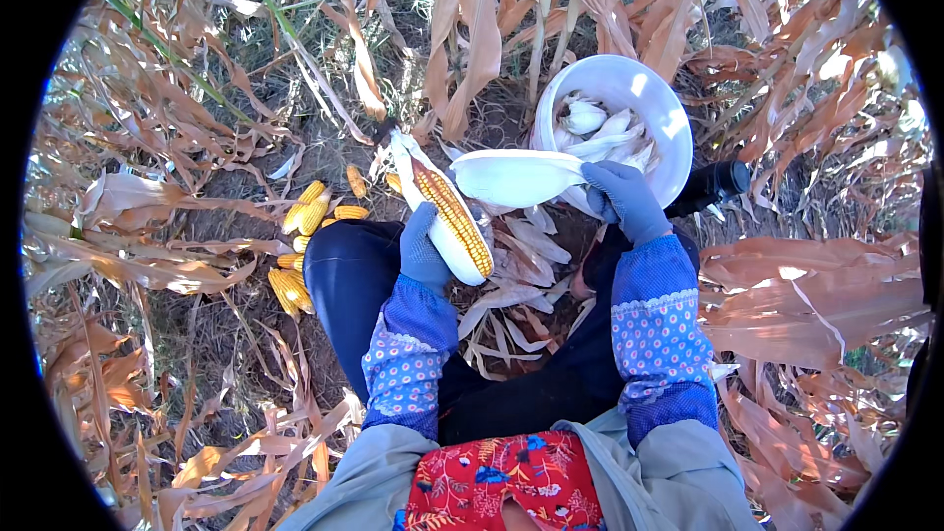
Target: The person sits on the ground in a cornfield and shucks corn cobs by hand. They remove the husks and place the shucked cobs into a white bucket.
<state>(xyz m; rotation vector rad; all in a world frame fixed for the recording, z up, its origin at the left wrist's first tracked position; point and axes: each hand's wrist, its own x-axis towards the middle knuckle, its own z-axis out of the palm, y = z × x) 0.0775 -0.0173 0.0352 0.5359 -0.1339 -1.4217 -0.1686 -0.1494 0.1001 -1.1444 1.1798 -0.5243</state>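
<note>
My gloved left hand (425, 247) grips an ear of corn (459, 225) whose husk is partly opened, baring a strip of yellow kernels. Pale husk still wraps its sides and tip. Between the fingers of my gloved right hand (625, 198) is a broad white husk leaf (520, 175), stretched out toward the ear. Just beyond that hand stands a white plastic bucket (675, 140) with pale husks (590, 118) inside; whether ears lie within them I cannot tell.
Several husked yellow corn cobs (310, 210) lie on the soil left of my knee. Loose husks (527, 258) litter the ground between my legs. A black cylindrical object (712, 184) lies beside the bucket. Dry corn stalks and leaves (472, 22) surround me.
</note>
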